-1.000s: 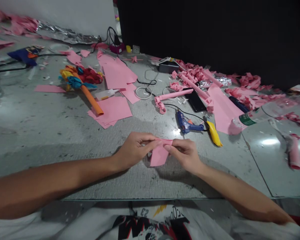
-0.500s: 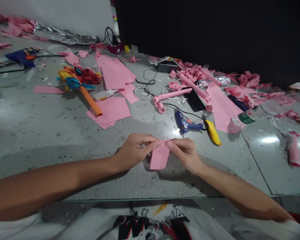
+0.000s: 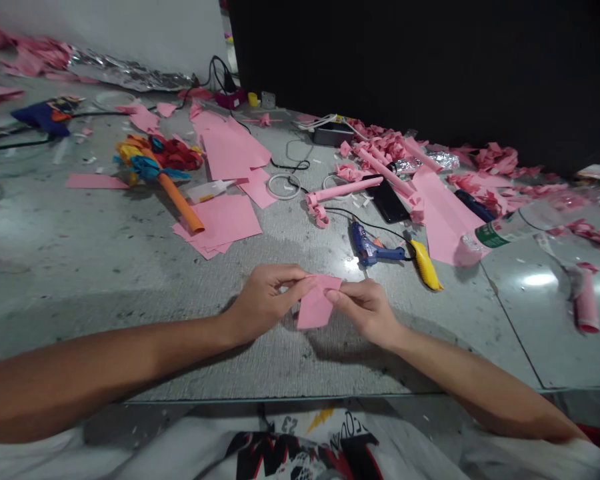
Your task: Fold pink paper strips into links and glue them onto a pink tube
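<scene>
A small piece of pink paper (image 3: pixel 316 310) is held up just above the table near its front edge. My left hand (image 3: pixel 270 300) pinches its upper left corner between thumb and fingers. On the opposite side, my right hand (image 3: pixel 363 307) grips the paper's right edge, thumb in front and fingers behind. Beyond my right hand lies a blue glue gun (image 3: pixel 375 252) with a black cord. A yellow object (image 3: pixel 427 265) rests beside it. Flat pink sheets (image 3: pixel 230 223) are stacked beyond my left hand.
An orange paper tube with colourful tissue petals (image 3: pixel 180 200) lies at left. Behind are a pink paper roll (image 3: pixel 347 189), a black phone (image 3: pixel 387 200) and heaped pink scraps (image 3: pixel 380 143). A plastic bottle (image 3: pixel 520 223) lies at right, with a rolled pink tube (image 3: pixel 587 303).
The pink paper has shifted slightly upward and its lower edge is raised and tilted. My right thumb has moved down and left on it. Both hands keep hold.
</scene>
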Motion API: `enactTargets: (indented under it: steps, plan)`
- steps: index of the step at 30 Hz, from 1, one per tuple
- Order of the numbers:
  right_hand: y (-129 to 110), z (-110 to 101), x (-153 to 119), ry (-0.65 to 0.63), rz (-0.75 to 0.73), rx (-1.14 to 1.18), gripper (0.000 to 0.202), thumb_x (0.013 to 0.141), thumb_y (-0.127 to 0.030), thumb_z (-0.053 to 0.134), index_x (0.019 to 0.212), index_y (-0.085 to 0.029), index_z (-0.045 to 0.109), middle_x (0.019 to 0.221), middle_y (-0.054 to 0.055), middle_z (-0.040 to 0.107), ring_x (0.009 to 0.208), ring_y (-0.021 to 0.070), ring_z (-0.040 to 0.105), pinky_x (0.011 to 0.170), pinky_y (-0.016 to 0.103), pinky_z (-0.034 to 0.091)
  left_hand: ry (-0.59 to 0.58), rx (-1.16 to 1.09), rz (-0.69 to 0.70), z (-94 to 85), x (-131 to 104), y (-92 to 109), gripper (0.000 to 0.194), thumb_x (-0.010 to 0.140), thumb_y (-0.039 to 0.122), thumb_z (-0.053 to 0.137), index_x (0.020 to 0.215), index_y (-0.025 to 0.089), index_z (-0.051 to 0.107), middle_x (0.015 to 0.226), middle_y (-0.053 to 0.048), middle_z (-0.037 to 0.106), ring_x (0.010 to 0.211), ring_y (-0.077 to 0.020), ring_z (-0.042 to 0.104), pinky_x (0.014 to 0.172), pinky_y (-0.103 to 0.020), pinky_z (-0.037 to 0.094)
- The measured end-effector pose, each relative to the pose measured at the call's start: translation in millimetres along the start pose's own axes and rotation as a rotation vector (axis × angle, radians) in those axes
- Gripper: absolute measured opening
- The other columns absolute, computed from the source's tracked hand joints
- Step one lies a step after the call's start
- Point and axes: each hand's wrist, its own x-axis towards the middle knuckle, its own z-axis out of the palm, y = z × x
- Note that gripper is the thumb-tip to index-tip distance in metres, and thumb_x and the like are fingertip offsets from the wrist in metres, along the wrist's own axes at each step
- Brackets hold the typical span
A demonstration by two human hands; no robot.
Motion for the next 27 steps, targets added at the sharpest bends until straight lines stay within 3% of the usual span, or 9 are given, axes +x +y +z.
enactTargets:
  steps: [3,7,13,15,19,27]
  plan:
    - [0,2,0,0.014,0.009,0.01,0.053,0.106,-0.048,0.057,0.063,-0.019,0.048,0.063,-0.004,0.027,0.059,0.0104,0.026,0.056,0.029,0.024,0.023,-0.012,-0.041,0.2,0,-1,0.028,0.103,0.03,0.068,0.079,0.017,0.076,0.071,0.001,0.068,0.067,-0.0103,0.057,0.064,-0.023,0.043]
    - [0,4,1,-0.021,0.077,0.048,0.05,0.102,-0.055,0.062,0.069,-0.018,0.057,0.066,-0.003,0.034,0.062,0.0113,0.03,0.056,0.029,0.024,0.03,-0.064,-0.098,0.0,3,-1,0.03,0.102,0.034,0.068,0.078,0.018,0.077,0.075,-0.001,0.069,0.071,-0.0123,0.057,0.067,-0.026,0.044]
    - [0,5,4,-0.015,0.127,0.043,0.055,0.102,-0.06,0.059,0.066,-0.02,0.051,0.067,-0.003,0.03,0.063,0.0119,0.027,0.057,0.029,0.023,0.062,-0.077,-0.125,-0.6,7,2,0.032,0.1,0.035,0.069,0.074,0.017,0.075,0.075,-0.001,0.065,0.07,-0.0123,0.054,0.066,-0.026,0.043]
    - [0,4,5,-0.029,0.145,0.053,0.055,0.101,-0.062,0.061,0.067,-0.02,0.052,0.067,-0.004,0.03,0.063,0.0121,0.026,0.057,0.029,0.023,0.078,-0.103,-0.149,-0.7,8,3,0.033,0.1,0.036,0.068,0.073,0.018,0.074,0.071,0.0,0.061,0.067,-0.0117,0.051,0.064,-0.026,0.041]
    - [0,4,6,-0.03,0.158,0.025,0.061,0.101,-0.066,0.06,0.063,-0.022,0.041,0.064,-0.005,0.024,0.061,0.0114,0.022,0.056,0.03,0.021,0.121,-0.128,-0.205,-0.7,11,6,0.04,0.098,0.04,0.069,0.066,0.018,0.066,0.061,0.003,0.049,0.06,-0.0109,0.043,0.058,-0.025,0.038]
    - [1,3,5,-0.05,0.158,0.021,0.058,0.102,-0.063,0.062,0.063,-0.02,0.05,0.062,-0.005,0.03,0.06,0.0111,0.025,0.055,0.029,0.022,0.17,-0.122,-0.214,-4.1,12,-1,0.04,0.101,0.035,0.066,0.065,0.018,0.065,0.061,0.001,0.055,0.06,-0.011,0.05,0.062,-0.026,0.041]
